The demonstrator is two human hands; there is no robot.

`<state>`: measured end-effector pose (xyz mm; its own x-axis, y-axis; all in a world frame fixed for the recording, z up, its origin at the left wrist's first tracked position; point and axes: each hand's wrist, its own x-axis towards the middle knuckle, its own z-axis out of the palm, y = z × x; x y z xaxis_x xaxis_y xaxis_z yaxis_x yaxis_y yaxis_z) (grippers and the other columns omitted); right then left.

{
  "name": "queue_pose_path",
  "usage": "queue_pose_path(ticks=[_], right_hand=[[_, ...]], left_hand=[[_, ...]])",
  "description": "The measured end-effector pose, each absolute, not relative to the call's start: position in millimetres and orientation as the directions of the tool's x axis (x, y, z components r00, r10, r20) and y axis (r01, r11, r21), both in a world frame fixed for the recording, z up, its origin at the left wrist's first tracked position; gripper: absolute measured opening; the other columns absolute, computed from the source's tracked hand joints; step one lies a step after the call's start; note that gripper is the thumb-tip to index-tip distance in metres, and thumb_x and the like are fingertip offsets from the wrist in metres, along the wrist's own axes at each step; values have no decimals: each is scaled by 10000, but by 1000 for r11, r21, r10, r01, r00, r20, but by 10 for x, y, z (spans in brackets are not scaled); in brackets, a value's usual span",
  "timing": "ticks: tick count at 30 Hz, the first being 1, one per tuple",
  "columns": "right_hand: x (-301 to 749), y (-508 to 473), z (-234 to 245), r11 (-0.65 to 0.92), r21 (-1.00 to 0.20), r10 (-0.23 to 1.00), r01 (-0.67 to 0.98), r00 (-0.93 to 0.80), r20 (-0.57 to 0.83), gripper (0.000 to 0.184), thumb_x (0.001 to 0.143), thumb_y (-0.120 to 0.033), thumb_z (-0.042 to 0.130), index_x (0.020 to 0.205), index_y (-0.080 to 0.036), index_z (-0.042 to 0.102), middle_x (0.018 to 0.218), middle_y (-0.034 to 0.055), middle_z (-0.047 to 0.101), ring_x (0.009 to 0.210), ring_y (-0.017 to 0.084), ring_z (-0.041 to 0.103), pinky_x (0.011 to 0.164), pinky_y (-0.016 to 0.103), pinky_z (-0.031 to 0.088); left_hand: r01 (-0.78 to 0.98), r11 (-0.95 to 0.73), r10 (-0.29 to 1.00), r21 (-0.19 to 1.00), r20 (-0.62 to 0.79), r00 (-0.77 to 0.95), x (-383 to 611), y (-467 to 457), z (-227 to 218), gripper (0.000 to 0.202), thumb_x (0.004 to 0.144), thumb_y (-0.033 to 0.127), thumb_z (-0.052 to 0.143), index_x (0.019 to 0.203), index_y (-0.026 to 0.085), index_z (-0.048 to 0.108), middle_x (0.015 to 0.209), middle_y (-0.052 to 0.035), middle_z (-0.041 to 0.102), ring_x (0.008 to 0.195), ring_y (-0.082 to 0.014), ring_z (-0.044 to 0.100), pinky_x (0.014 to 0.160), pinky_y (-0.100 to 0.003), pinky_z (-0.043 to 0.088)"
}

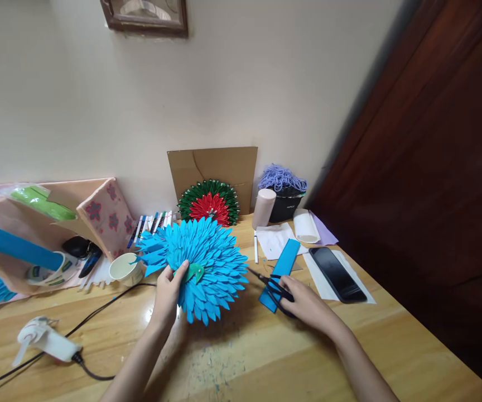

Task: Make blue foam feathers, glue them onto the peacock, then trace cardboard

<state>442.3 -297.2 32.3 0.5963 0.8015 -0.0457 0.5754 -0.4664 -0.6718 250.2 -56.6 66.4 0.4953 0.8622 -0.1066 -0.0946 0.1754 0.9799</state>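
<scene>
My left hand (pixel 168 290) is closed on the lower left of a round blue petal craft (pixel 216 262), with the thumb on top beside a small green leaf-shaped piece (pixel 194 272). The fingers under it are hidden. A cluster of longer blue petals sticks out at its upper left. Farther right, my right hand (pixel 303 298) grips the handles of black scissors (pixel 271 283), whose blades point left toward the petals. Beneath the scissors lies a flat blue strip (pixel 288 258) on the wooden table (pixel 241 363).
A white glue gun (pixel 48 339) with a black cord lies at left, near a white cup (pixel 126 270) and a pink box (pixel 107 215). Behind stand a red-green petal craft (pixel 210 204), cardboard (pixel 224 164) and a pale bottle (pixel 264 208). A phone (pixel 337 274) lies right.
</scene>
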Motion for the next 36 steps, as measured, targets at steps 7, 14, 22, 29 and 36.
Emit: queue_pose_path(ticks=[7, 14, 22, 29, 36], right_hand=[[4175, -2717, 294, 44, -942, 829, -334, 539, -152, 512, 736, -719, 416, 832, -217, 453, 628, -40, 418, 472, 103, 420, 499, 259, 382], [4205, -2826, 190, -271, -962, 742, -26, 632, -226, 437, 743, -669, 458, 755, -232, 459, 571, -42, 430, 475, 137, 453, 485, 269, 385], [4324, -2949, -36, -657, -462, 611, 596, 780, 138, 130, 760, -319, 484, 808, -217, 548, 821, 110, 639, 822, 300, 591, 689, 376, 427], [4004, -2773, 180, -167, -923, 650, 347, 742, 162, 355, 788, -502, 450, 950, -224, 598, 1033, 107, 607, 1027, 268, 549, 898, 419, 416], [3683, -2700, 299, 173, -948, 742, -266, 669, -52, 404, 637, -479, 706, 916, -209, 595, 873, 54, 688, 851, 247, 636, 703, 366, 515]], left_hand=[[-103, 287, 822, 952, -190, 537, 2520, -621, 739, 417, 606, 396, 750, 911, 130, 651, 792, -48, 708, 726, -198, 653, 641, -271, 505], [-201, 682, 643, 703, -446, 623, 2538, -748, 838, 266, 632, 142, 725, 890, 102, 675, 881, -114, 715, 848, -242, 674, 767, -318, 549], [-412, 693, 705, 592, -437, 558, 2519, -1156, 827, 329, 667, 3, 642, 969, 132, 664, 960, -94, 705, 1000, -240, 630, 869, -323, 534], [-473, 640, 730, 605, -289, 619, 2548, -1481, 595, 436, 623, 67, 725, 1040, 159, 640, 1053, -89, 680, 1050, -249, 602, 942, -359, 482], [-411, 651, 683, 638, -256, 684, 2525, -1657, 513, 373, 588, 137, 767, 948, 136, 670, 1017, -109, 691, 1058, -267, 595, 967, -370, 444]])
